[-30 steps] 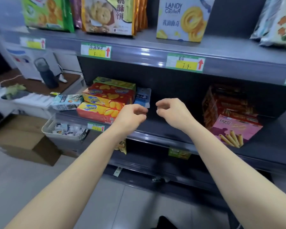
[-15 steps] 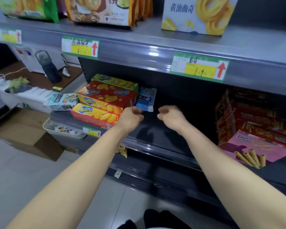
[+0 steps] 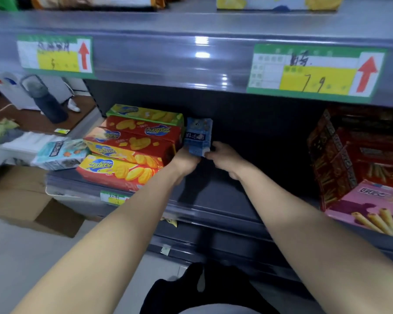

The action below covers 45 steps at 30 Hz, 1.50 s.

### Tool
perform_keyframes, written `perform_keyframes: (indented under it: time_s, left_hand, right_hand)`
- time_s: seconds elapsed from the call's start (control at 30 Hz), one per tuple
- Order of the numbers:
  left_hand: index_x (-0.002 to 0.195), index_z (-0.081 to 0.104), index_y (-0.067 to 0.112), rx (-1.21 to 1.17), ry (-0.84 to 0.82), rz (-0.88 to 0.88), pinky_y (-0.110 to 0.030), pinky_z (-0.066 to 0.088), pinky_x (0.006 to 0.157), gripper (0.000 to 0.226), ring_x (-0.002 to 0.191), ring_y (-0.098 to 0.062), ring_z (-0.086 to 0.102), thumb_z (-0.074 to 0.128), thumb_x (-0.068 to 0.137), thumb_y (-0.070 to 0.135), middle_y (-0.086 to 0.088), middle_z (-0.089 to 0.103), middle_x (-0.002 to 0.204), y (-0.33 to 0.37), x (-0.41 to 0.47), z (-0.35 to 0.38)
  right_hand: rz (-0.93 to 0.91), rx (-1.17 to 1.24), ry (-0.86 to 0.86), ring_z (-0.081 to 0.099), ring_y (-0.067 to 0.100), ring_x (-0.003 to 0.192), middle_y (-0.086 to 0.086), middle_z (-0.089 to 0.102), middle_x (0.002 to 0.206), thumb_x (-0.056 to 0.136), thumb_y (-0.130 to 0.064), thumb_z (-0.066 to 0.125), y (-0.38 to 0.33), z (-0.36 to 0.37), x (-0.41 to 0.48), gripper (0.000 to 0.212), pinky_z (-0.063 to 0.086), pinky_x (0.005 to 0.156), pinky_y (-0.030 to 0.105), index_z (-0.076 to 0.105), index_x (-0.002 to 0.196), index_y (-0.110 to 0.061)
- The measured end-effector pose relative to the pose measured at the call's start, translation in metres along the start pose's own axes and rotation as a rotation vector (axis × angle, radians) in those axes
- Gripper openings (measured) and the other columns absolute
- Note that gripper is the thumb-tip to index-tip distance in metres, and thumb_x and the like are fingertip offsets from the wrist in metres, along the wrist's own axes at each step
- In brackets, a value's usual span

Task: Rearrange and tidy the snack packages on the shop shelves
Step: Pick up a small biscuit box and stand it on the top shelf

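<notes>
A small blue snack packet (image 3: pixel 198 135) stands upright on the dark middle shelf (image 3: pixel 216 196), just right of a stack of yellow, red and green Zecheese cracker boxes (image 3: pixel 132 146). My left hand (image 3: pixel 185 162) grips the packet's lower left edge. My right hand (image 3: pixel 225 158) pinches its lower right corner. At the far right of the same shelf sit red and pink boxes of wafer rolls (image 3: pixel 363 168).
A light blue carton (image 3: pixel 59 152) lies at the shelf's left end. The upper shelf rail carries green-and-yellow price tags (image 3: pixel 313 72). Left of the shelving are a brown desk with a dark bottle (image 3: pixel 43 98) and a cardboard box (image 3: pixel 27 200) on the floor.
Both hands moved forward into the shelf and took hold of the blue packet, which they hung short of before. The camera moved closer and lower.
</notes>
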<state>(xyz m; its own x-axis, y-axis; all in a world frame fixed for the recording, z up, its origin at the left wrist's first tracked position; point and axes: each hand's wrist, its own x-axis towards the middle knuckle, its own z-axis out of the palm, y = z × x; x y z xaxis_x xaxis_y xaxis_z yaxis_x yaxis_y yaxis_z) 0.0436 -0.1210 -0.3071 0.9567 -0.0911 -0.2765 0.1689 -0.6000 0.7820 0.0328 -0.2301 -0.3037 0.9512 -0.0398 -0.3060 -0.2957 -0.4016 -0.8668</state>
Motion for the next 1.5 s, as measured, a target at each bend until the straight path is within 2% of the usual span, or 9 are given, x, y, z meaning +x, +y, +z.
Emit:
perform_keyframes:
  time_s: [0.3,0.6,0.7,0.87,0.97,1.1,1.2,1.33,1.5]
  left_hand:
    - [0.131,0.045,0.014,-0.27,-0.085,-0.211,-0.034,0.044,0.083,0.039,0.095,-0.018,0.046,0.045,0.093,0.002,-0.004,0.05,0.105,-0.024,0.034,0.005]
    - [0.112,0.051,0.009,-0.417,-0.014,-0.263,-0.024,0.049,0.061,0.025,0.089,-0.019,0.051,0.042,0.093,-0.005,-0.012,0.051,0.103,-0.021,0.05,0.019]
    - [0.079,0.049,0.017,-0.341,-0.063,-0.25,-0.024,0.05,0.065,0.025,0.073,-0.01,0.051,0.042,0.093,-0.003,-0.002,0.05,0.088,-0.022,0.044,0.021]
    - [0.104,0.061,0.005,-0.222,-0.269,-0.236,-0.033,0.051,0.089,0.027,0.096,-0.019,0.052,0.04,0.092,-0.007,-0.012,0.055,0.108,-0.012,0.018,0.036]
    - [0.116,0.061,-0.004,-0.016,-0.093,-0.083,-0.038,0.048,0.095,0.029,0.086,-0.02,0.053,0.046,0.091,0.0,-0.022,0.061,0.121,0.002,0.022,0.031]
    - [0.144,0.032,0.012,0.447,-0.015,0.001,-0.036,0.026,0.107,0.054,0.129,-0.035,0.03,0.038,0.091,0.003,-0.018,0.032,0.148,0.004,0.037,0.03]
    - [0.145,0.024,0.006,0.598,-0.01,-0.07,-0.037,0.027,0.104,0.06,0.134,-0.039,0.019,0.041,0.087,0.006,-0.022,0.023,0.15,0.0,0.04,0.039]
    - [0.128,0.047,-0.004,0.643,-0.034,-0.041,-0.034,0.04,0.09,0.04,0.123,-0.039,0.045,0.041,0.09,0.005,-0.025,0.048,0.133,0.005,0.033,0.039]
    - [0.13,0.046,0.001,0.711,-0.005,-0.09,-0.037,0.044,0.087,0.039,0.121,-0.036,0.048,0.036,0.095,0.015,-0.019,0.046,0.138,0.01,0.014,0.051]
  right_hand:
    - [0.188,0.296,0.005,0.043,0.022,0.125,0.003,0.047,0.132,0.096,-0.003,0.038,0.008,0.017,0.028,0.048,0.039,0.105,0.039,0.034,0.142,-0.017]
    - [0.204,0.313,0.065,0.052,0.017,0.106,0.003,0.056,0.125,0.097,-0.019,0.043,0.02,0.009,0.052,0.027,0.046,0.082,0.03,0.049,0.124,-0.019]
    - [0.234,0.316,0.148,0.056,0.022,0.111,0.009,0.058,0.123,0.096,-0.012,0.036,0.031,-0.002,0.051,0.028,0.05,0.079,0.03,0.051,0.119,-0.014]
    - [0.28,0.231,0.316,0.054,0.024,0.114,0.011,0.047,0.137,0.096,-0.009,0.04,0.053,-0.025,0.038,0.038,0.046,0.085,0.027,0.046,0.132,-0.015]
    - [0.314,0.213,0.42,0.05,0.029,0.121,0.014,0.036,0.145,0.095,-0.023,0.052,0.061,-0.03,0.026,0.053,0.039,0.081,0.025,0.034,0.141,-0.005]
    - [0.368,0.217,0.371,0.054,0.025,0.087,0.01,0.054,0.106,0.092,-0.031,0.057,0.064,-0.029,0.015,0.038,0.045,0.062,0.03,0.048,0.116,-0.003]
    - [0.432,0.321,0.244,0.053,0.02,0.071,0.006,0.049,0.085,0.094,-0.024,0.056,0.062,-0.034,0.003,0.017,0.047,0.054,0.025,0.051,0.095,-0.007]
    - [0.436,0.391,0.15,0.057,0.025,0.108,0.011,0.052,0.116,0.095,-0.01,0.051,0.06,-0.038,-0.01,0.035,0.051,0.079,0.028,0.045,0.129,-0.009]
    - [0.399,0.343,0.216,0.051,0.018,0.07,0.013,0.056,0.101,0.09,-0.005,0.052,0.066,-0.032,-0.011,0.024,0.042,0.053,0.024,0.053,0.114,-0.004]
